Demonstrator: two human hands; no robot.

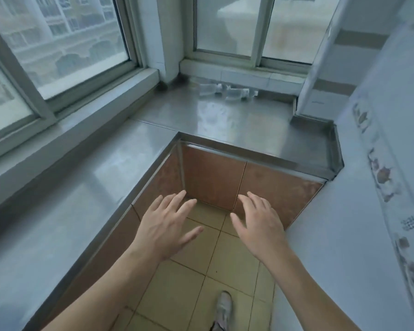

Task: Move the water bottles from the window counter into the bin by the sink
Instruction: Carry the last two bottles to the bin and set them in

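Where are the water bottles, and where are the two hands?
water bottles [227, 91], head view, on the clear body of one lying by the far window.
left hand [164, 225], head view, on the back of the hand.
right hand [261, 226], head view, on the back of the hand.

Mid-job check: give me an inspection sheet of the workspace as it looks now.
Surface: steel counter runs in an L under the windows, reflective, mostly bare.
Job's things: clear water bottles lie on their sides at the counter's back edge below the window; count unclear. Bin and sink not in view.
Clutter: nothing seen.
Hands: left hand and right hand open, empty, over the floor, short of the bottles.
Cables: nothing seen.
Surroundings: windows, tiled wall, floor tiles, a shoe.
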